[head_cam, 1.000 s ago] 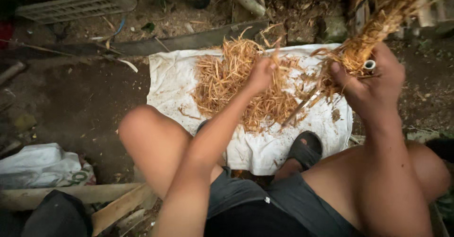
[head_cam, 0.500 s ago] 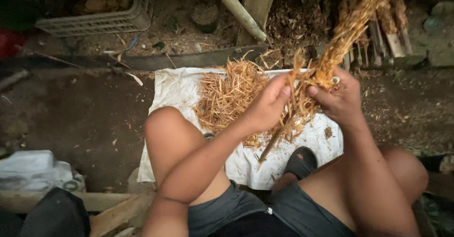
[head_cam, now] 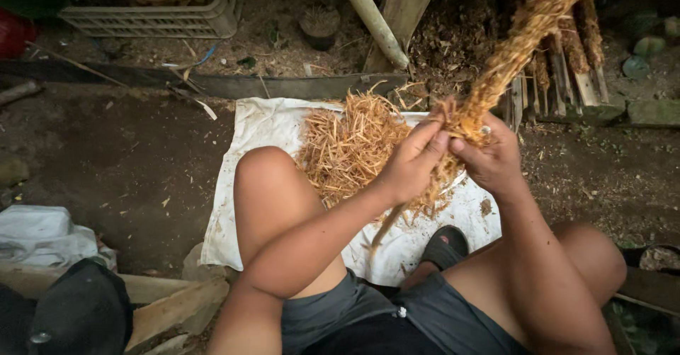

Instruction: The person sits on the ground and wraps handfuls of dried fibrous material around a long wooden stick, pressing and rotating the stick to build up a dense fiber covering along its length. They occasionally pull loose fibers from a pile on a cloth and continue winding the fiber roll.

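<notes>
Over white cloth (head_cam: 269, 125), 12 o'clock: fibre stalk (head_cam: 520, 40), light, brittle, sheds.
L hand (head_cam: 411, 167): pinching strands.
R hand (head_cam: 492, 160): clenched on stalk base; best grip pt.
Shreds pile (head_cam: 347, 146): 11 o'clock.

- One view only, from a camera worn on the person's head.
- It looks steeply down, close over their knees and the white cloth (head_cam: 262, 128) on the dirt ground.

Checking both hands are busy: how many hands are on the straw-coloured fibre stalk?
2. The left hand pinches the stalk's lower end from the left; the right hand grips it beside that, from the right. No other hands show.
</notes>
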`<control>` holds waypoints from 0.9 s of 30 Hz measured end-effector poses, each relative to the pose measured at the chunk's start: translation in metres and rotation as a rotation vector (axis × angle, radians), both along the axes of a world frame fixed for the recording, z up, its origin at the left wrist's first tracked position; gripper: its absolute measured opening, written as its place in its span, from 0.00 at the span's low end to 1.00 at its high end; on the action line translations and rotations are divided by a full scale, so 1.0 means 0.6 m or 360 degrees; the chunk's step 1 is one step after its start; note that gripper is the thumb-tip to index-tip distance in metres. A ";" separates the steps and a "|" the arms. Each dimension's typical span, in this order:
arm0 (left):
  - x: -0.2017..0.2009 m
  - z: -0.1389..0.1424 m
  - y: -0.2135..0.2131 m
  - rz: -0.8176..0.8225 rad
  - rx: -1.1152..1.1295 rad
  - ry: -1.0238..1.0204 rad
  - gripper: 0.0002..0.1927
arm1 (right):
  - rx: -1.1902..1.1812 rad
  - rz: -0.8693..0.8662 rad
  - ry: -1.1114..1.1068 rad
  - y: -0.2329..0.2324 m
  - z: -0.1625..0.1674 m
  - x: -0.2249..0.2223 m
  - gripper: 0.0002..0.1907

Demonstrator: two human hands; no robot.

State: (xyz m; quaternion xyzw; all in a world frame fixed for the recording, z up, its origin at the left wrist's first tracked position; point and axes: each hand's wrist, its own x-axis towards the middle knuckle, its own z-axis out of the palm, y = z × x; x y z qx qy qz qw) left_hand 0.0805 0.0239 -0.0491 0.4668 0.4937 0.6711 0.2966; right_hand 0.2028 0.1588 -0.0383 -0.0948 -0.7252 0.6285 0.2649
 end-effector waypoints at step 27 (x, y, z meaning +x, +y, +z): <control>-0.005 0.009 0.001 0.0106 0.0097 -0.0319 0.32 | 0.0345 0.0046 -0.0171 -0.042 0.014 -0.015 0.30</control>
